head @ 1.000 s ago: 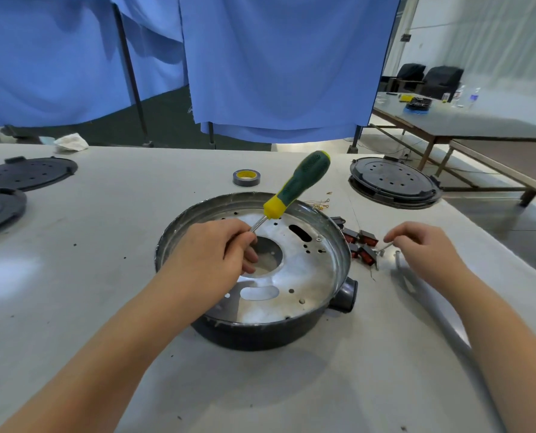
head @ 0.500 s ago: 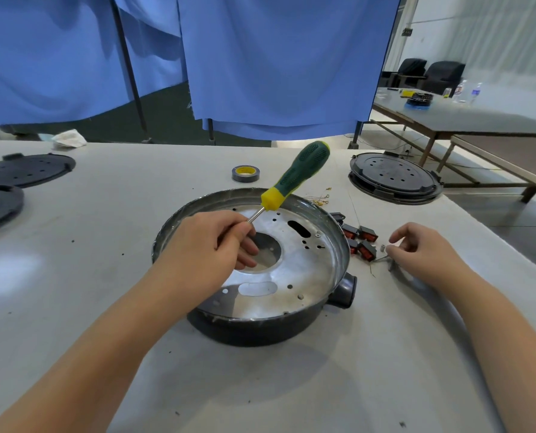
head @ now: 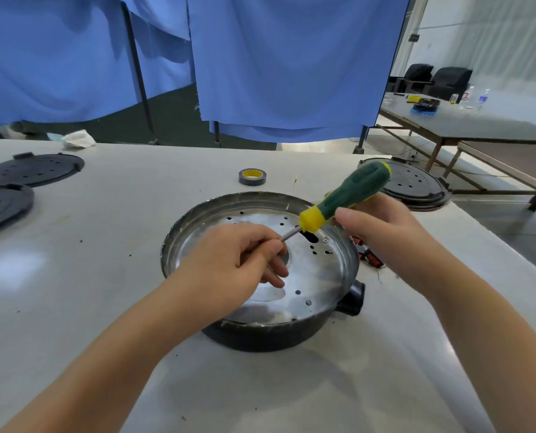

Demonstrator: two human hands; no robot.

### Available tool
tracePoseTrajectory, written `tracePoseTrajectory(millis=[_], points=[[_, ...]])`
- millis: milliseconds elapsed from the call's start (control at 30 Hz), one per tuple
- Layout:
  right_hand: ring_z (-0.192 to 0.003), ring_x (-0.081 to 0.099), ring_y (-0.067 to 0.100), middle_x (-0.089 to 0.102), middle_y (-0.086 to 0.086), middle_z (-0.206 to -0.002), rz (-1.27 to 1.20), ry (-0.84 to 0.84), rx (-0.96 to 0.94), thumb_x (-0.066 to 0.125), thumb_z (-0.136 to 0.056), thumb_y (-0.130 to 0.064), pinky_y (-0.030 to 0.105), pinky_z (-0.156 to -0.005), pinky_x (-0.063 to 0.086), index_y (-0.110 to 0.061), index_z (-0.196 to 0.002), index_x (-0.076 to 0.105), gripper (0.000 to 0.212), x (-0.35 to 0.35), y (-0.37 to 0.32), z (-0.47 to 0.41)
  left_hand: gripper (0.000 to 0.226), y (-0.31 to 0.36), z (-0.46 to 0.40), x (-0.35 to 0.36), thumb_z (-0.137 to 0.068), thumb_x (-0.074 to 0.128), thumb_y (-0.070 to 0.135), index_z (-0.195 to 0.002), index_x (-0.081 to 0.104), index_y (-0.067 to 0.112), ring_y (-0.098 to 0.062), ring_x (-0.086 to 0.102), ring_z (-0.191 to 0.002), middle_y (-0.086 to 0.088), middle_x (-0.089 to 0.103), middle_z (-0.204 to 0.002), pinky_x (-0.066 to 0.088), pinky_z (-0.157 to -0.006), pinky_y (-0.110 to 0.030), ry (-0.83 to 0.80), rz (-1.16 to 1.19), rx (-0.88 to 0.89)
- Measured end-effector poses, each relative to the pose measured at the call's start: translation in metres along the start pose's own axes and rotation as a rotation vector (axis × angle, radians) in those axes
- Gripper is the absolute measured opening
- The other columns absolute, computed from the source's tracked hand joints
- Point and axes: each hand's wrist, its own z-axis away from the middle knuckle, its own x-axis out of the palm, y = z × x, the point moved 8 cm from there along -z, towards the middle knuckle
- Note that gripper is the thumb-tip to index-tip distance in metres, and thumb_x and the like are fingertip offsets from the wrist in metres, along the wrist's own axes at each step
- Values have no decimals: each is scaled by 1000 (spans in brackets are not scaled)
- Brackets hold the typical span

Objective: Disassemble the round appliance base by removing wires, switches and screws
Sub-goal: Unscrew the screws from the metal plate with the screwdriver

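**Handing over the screwdriver**

While the left hand [head: 241, 260] pinches the screwdriver [head: 344, 200] shaft over the base [head: 260, 270] at tabletop [head: 135, 214] centre, the right hand [head: 382, 229] curls under its handle. It should grip fully, then seat the tip squarely on the screw [head: 325, 240] at 2 o'clock.

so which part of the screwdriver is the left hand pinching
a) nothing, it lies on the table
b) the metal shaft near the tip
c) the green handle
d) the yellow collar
b: the left hand pinches the metal shaft of the screwdriver, while the right hand meets the green handle.
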Motion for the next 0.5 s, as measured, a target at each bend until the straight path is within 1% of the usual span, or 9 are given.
tracePoseTrajectory(millis=[100, 167, 200, 267, 333, 367, 433, 467, 500], points=[[-83, 67, 16, 71, 3, -86, -359, 11, 83, 60, -80, -26, 26, -71, 54, -12, -96, 65, 22, 19, 5, -11, 25, -2, 0, 1, -96, 49, 8, -79, 67, 15, -10, 71, -65, 2, 73, -73, 53, -66, -16, -3, -8, -18], [-80, 70, 21, 71, 9, -83, -530, 23, 124, 61, -84, -29, 28, -68, 56, -7, -93, 60, 25, 26, 8, -12, 23, -3, 0, 3, -97, 50, 15, -81, 66, 16, -8, 71, -68, 3, 72, -73, 56, -74, -25, -23, -52, -18], [-79, 71, 22, 72, 10, -82, -550, 32, 126, 58, -83, -34, 28, -66, 57, -7, -93, 58, 29, 28, 9, -12, 22, -2, 1, 5, -97, 50, 22, -81, 66, 18, -6, 70, -70, 4, 72, -74, 56, -76, -29, -48, -92, -19], [-75, 72, 24, 73, 9, -78, -549, 81, 113, 53, -80, -41, 26, -59, 57, -7, -95, 55, 37, 23, 10, -9, 35, -1, 5, 9, -93, 46, 52, -79, 63, 24, -1, 64, -72, 9, 69, -76, 53, -73, -31, -123, -249, -20], [-66, 72, 22, 72, 8, -71, -608, 162, 116, 51, -77, -44, 23, -54, 56, -7, -95, 53, 41, 11, 12, -8, 56, -1, 12, 13, -72, 37, 83, -87, 58, 34, 5, 54, -84, 20, 62, -84, 44, -72, -23, -221, -477, -13], [-62, 71, 21, 71, 7, -68, -657, 202, 124, 51, -77, -45, 22, -52, 55, -7, -94, 53, 42, 5, 13, -6, 64, -2, 17, 16, -60, 36, 92, -94, 53, 42, 11, 45, -93, 27, 56, -91, 39, -76, -17, -275, -568, -10], [-60, 70, 18, 69, 5, -66, -739, 255, 142, 51, -79, -45, 21, -50, 54, -8, -94, 53, 41, -5, 17, -5, 75, -1, 25, 20, -46, 43, 96, -107, 37, 53, 17, 25, -105, 32, 45, -96, 28, -87, -10, -350, -680, 14], [-60, 70, 17, 69, 4, -66, -766, 267, 147, 49, -83, -46, 20, -49, 54, -9, -95, 54, 39, -10, 19, -5, 79, 0, 28, 24, -47, 48, 94, -113, 30, 54, 16, 21, -108, 32, 42, -96, 18, -94, -7, -370, -732, 48], [-60, 69, 16, 69, 4, -66, -784, 271, 152, 47, -87, -45, 20, -48, 54, -9, -95, 54, 38, -13, 21, -5, 83, 1, 30, 27, -50, 51, 90, -120, 26, 53, 12, 22, -107, 31, 41, -97, 9, -99, -8, -377, -800, 91]])
